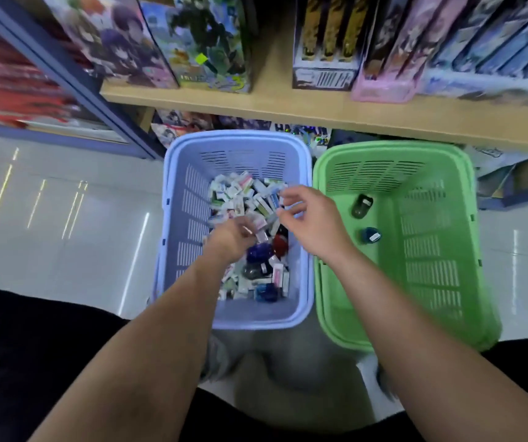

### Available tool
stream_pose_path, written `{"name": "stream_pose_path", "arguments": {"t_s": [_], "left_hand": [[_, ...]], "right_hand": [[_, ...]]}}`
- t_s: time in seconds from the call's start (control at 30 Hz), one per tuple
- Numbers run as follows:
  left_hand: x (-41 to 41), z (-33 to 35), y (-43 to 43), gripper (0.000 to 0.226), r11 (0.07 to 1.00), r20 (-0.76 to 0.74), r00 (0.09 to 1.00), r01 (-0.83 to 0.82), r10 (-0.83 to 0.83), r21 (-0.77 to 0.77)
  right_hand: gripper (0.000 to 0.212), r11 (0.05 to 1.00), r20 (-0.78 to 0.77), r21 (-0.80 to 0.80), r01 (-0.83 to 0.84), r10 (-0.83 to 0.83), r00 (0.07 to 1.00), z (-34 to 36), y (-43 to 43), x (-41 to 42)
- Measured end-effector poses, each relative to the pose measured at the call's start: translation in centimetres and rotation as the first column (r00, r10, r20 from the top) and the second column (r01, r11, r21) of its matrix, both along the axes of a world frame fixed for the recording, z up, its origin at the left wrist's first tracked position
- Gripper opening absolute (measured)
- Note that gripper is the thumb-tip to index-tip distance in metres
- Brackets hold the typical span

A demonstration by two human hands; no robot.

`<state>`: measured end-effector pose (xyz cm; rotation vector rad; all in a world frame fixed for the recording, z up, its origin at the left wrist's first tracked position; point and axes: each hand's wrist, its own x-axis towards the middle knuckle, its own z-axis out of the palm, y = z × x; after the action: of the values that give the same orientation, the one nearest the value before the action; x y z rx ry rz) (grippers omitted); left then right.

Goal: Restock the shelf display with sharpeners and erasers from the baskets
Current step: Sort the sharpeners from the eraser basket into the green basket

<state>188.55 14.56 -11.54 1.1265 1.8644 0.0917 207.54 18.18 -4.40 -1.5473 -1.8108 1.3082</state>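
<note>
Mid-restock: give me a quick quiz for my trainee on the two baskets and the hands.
1. True or false: the green basket holds more items than the blue basket.
2. How many items lie in the green basket?
3. Which hand reaches deeper into the blue basket's pile? A left, B right.
Key: 1 false; 2 two, a dark item and a blue item; 3 A, the left hand.

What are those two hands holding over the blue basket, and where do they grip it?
The left hand seems to pinch a small white pack by one end; the right hand shows nothing held.
</note>
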Motion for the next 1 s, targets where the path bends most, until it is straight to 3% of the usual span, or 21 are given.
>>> {"name": "stream_pose_path", "arguments": {"t_s": [0.13,0.23,0.3,0.4,0.5,0.6,0.7,0.8,0.9,1.0], "left_hand": [[-0.3,-5.0,-2.6,0.033,0.986,-0.010,0.988,0.153,-0.154,-0.059],[-0.5,-6.9,-2.6,0.058,0.928,-0.169,0.914,0.373,-0.370,-0.015],[-1.0,-7.5,-2.5,0.062,0.896,-0.238,0.870,0.445,-0.432,0.000],[-2.1,-7.8,-2.3,0.051,0.912,-0.213,0.898,0.405,-0.385,0.064],[-4.2,-6.9,-1.9,0.042,0.982,-0.105,0.980,0.177,-0.170,0.061],[-6.3,-6.4,-2.0,0.050,0.996,-0.075,0.993,0.092,-0.092,-0.012],[-6.9,-6.4,-2.3,0.065,0.983,-0.063,0.981,0.180,-0.182,-0.032],[-6.7,-6.5,-2.3,0.067,0.969,-0.133,0.960,0.246,-0.246,-0.018],[-6.4,-6.4,-1.9,0.067,0.976,-0.197,0.956,0.215,-0.216,-0.031],[-6.2,-6.2,-1.5,0.061,0.996,-0.152,0.984,0.089,-0.093,-0.033]], "right_hand": [[0.034,0.992,0.074,-0.102,-0.077,0.085,0.994,-2.3,-1.8,-1.7],[0.040,0.985,0.129,-0.128,-0.117,0.134,0.983,-3.7,-1.8,-3.6],[0.045,0.983,0.198,-0.139,-0.121,0.148,0.969,-5.2,-1.3,-5.0],[0.054,0.965,0.293,-0.263,0.011,0.069,0.954,-8.6,-1.0,-6.8],[0.046,0.927,0.387,-0.341,0.155,-0.012,0.922,-12.1,-2.2,-8.0],[0.053,0.893,0.465,-0.346,0.286,-0.102,0.879,-14.7,-4.3,-8.9],[0.069,0.918,0.528,-0.287,0.275,-0.087,0.844,-15.6,-5.6,-9.0],[0.062,0.932,0.522,-0.287,0.220,-0.041,0.852,-15.9,-5.5,-9.0],[0.047,0.927,0.512,-0.309,0.212,-0.026,0.859,-15.5,-5.3,-9.2],[0.048,0.900,0.429,-0.349,0.260,-0.094,0.898,-14.7,-5.1,-9.2]]}}
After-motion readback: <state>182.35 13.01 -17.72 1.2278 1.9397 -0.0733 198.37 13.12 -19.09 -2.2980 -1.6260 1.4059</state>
